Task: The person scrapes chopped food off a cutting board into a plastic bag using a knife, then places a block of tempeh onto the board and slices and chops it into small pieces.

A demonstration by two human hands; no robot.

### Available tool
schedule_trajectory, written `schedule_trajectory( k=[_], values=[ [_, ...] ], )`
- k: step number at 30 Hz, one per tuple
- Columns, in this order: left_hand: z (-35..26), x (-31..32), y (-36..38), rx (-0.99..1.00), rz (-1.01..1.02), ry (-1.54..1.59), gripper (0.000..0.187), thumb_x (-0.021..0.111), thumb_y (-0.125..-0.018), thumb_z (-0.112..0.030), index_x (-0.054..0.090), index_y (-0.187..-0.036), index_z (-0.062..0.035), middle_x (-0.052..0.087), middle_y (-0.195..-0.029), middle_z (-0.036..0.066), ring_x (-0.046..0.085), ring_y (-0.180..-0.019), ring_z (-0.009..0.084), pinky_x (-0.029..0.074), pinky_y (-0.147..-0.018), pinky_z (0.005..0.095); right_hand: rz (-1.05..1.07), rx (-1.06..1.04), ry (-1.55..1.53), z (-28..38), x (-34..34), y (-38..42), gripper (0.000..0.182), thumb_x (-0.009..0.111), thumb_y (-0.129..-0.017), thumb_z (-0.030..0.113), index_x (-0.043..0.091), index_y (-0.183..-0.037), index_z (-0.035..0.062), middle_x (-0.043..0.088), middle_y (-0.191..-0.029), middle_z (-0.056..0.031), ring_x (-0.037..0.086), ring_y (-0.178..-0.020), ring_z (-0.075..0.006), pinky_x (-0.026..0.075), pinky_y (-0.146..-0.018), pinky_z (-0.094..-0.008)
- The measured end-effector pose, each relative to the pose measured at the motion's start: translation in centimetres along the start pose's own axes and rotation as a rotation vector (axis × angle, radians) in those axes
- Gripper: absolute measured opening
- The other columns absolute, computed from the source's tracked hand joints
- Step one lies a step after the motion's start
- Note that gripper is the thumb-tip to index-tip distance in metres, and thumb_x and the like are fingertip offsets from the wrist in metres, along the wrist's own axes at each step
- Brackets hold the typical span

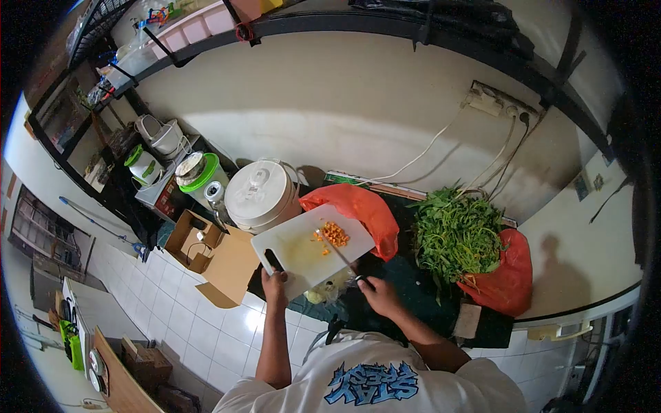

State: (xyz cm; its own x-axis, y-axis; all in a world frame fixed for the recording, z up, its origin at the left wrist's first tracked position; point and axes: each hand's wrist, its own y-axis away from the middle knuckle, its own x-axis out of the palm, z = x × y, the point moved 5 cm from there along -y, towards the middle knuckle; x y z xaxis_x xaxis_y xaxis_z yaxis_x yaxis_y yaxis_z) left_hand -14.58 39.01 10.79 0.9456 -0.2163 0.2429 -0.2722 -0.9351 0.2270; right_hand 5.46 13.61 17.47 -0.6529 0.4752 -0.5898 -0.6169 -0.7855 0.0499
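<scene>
My left hand (275, 286) is closed on the handle end of a white cutting board (296, 248), by the handle slot. My right hand (380, 297) grips a knife (340, 257), its blade lying over the board by a small pile of diced orange pieces (334, 234) that look like carrot. The board's far edge overlaps a red plastic bag (372, 213); what the bag holds is hidden. Below the board, pale round vegetables in a clear bag (317, 294) partly show.
Leafy greens (458, 237) spill from another red bag (509, 275) on the right. A white rice cooker (260, 196) and an open cardboard box (227, 258) stand left. A power strip (502, 100) with cords hangs on the wall, under a dark shelf (330, 24).
</scene>
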Motion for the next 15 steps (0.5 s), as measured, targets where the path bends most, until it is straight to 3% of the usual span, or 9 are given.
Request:
schedule_trajectory(
  k=[1,7,8,13,15],
  values=[
    [-0.2,0.8,0.0,-0.020,0.000,-0.033,0.017,0.046,-0.082,-0.002,0.045,-0.097,-0.0092,0.047,-0.082,0.002,0.051,-0.070,0.0142,0.044,-0.066,0.0287,0.056,0.018,-0.014,1.9,0.0,-0.1,0.041,0.054,-0.094,0.039,0.056,-0.084,-0.0004,0.058,-0.068,-0.0215,0.058,-0.068,-0.0438,0.045,-0.059,-0.0456],
    [-0.7,2.6,-1.7,-0.008,0.072,-0.028,0.020,0.048,-0.078,-0.002,0.044,-0.097,-0.0090,0.048,-0.081,0.003,0.052,-0.073,0.0156,0.045,-0.067,0.0301,0.101,-0.054,-0.022,2.1,5.9,-1.9,0.035,0.054,-0.094,0.036,0.063,-0.090,0.0025,0.063,-0.075,-0.0223,0.062,-0.074,-0.0427,0.048,-0.061,-0.0475],
    [-0.8,2.6,-1.9,-0.001,0.070,0.013,0.024,0.050,-0.075,-0.003,0.044,-0.098,-0.0096,0.048,-0.079,0.003,0.052,-0.071,0.0166,0.045,-0.066,0.0316,0.104,-0.078,0.008,2.4,6.0,-2.2,0.034,0.054,-0.093,0.036,0.064,-0.090,0.0026,0.063,-0.075,-0.0221,0.062,-0.073,-0.0427,0.048,-0.061,-0.0481],
    [-5.4,4.7,-0.6,0.048,0.140,-0.029,0.019,0.047,-0.078,0.000,0.044,-0.094,-0.0080,0.047,-0.081,0.002,0.049,-0.073,0.0124,0.042,-0.068,0.0265,0.001,0.036,-0.002,0.4,3.9,-5.9,0.035,0.057,-0.092,0.035,0.063,-0.088,0.0013,0.063,-0.076,-0.0231,0.062,-0.074,-0.0431,0.048,-0.063,-0.0491],
    [-5.8,4.7,-0.6,0.039,0.147,-0.016,0.019,0.048,-0.077,0.000,0.043,-0.094,-0.0082,0.047,-0.081,0.002,0.048,-0.072,0.0120,0.041,-0.067,0.0261,-0.092,0.090,0.127,-3.5,2.9,-8.2,0.037,0.057,-0.092,0.034,0.063,-0.088,-0.0019,0.064,-0.079,-0.0230,0.064,-0.075,-0.0391,0.048,-0.066,-0.0463]
  ],
)
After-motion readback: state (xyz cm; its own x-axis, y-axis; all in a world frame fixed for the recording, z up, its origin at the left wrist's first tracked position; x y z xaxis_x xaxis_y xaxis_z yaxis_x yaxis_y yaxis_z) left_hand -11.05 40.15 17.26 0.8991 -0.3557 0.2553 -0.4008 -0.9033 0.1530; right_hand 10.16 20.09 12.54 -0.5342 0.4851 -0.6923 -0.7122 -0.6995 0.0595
